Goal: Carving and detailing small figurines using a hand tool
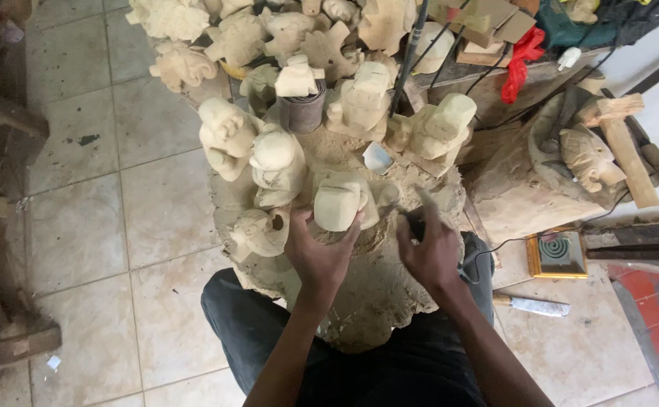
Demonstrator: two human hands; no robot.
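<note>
On the sawdust-covered stump (389,301) that serves as bench, the left hand (320,252) is closed around a pale wooden carving (340,200) near the front edge, while the right hand (429,249) grips a dark, blurred tool (414,223) just beside it. I think the tool could slip toward the holding fingers, or an elbow could knock the crowded carvings (269,151) behind. No label is visible; only a flat square yellow-framed box (556,255) lies on the floor at right, near a knife (533,305).

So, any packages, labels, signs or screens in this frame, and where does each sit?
No labels, signs or screens that I can make out.
Cardboard pieces: top right, among the carvings; flat, tan, folded.
Flat square item: floor right of the right hand; yellow frame, dark panel with a spiral; kind unclear.
</note>
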